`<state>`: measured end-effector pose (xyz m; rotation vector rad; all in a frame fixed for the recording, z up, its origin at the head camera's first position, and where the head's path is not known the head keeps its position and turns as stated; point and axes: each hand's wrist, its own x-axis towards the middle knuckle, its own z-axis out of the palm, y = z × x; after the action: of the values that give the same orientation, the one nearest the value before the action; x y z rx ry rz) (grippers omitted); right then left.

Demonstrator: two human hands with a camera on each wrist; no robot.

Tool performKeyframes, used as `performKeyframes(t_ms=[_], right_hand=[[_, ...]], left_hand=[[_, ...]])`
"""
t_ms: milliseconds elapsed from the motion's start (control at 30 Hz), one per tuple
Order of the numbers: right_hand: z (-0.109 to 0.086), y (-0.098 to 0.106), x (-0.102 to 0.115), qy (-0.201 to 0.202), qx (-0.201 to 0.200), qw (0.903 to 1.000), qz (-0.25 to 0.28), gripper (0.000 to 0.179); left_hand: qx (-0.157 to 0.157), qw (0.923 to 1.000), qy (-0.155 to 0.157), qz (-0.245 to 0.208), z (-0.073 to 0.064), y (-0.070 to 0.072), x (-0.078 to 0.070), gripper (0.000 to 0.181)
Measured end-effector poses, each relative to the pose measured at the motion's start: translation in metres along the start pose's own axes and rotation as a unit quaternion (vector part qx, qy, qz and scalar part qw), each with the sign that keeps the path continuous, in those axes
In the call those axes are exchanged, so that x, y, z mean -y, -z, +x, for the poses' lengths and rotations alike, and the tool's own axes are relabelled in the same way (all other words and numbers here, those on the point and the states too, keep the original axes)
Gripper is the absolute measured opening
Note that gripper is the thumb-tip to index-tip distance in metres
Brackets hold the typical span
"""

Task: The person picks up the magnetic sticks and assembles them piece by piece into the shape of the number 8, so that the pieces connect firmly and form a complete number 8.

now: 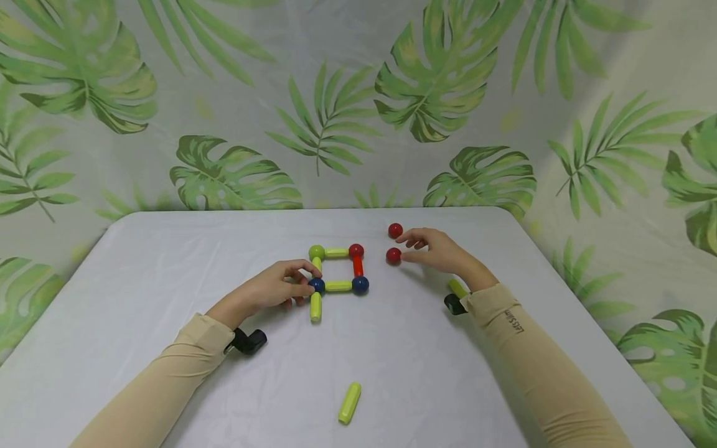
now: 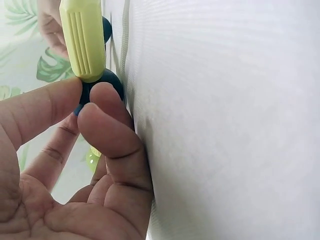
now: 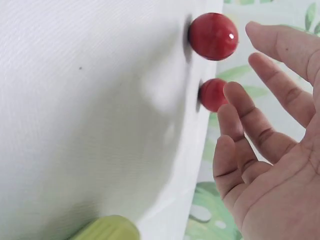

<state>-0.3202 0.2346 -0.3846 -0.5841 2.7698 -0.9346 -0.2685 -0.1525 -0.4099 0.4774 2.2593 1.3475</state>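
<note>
On the table lies a square of rods and balls, with a lime ball, a red corner ball and two blue balls at its corners. My left hand grips the near-left blue ball between thumb and fingers. From that ball a yellow-green rod sticks out toward me. A red rod forms the right side; yellow-green rods form the others. My right hand has its fingers spread loosely around the nearer loose red ball. The farther red ball sits just beyond, near its fingertips.
A loose yellow-green rod lies near the front of the table. Another rod is partly hidden beside my right wrist. A leaf-patterned cloth hangs behind the white table.
</note>
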Motion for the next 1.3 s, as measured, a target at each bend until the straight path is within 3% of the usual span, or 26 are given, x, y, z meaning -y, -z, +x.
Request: performKeyframes(t_ms=[267, 633, 1300], right_hand=[[0.001, -0.001, -0.004, -0.027, 0.021, 0.9984, 0.046, 0.047], [0.005, -0.008, -0.004, -0.032, 0.029, 0.9973, 0.059, 0.044], [0.010, -0.020, -0.006, -0.052, 0.017, 0.9976, 0.042, 0.035]], left_hand=[[-0.006, 1.0000, 0.002, 0.004, -0.001, 0.001, -0.004, 0.029], [-0.008, 1.0000, 0.004, 0.000, -0.002, 0.002, -0.005, 0.030], [-0.004, 1.0000, 0.005, -0.006, -0.002, 0.000, -0.002, 0.029]])
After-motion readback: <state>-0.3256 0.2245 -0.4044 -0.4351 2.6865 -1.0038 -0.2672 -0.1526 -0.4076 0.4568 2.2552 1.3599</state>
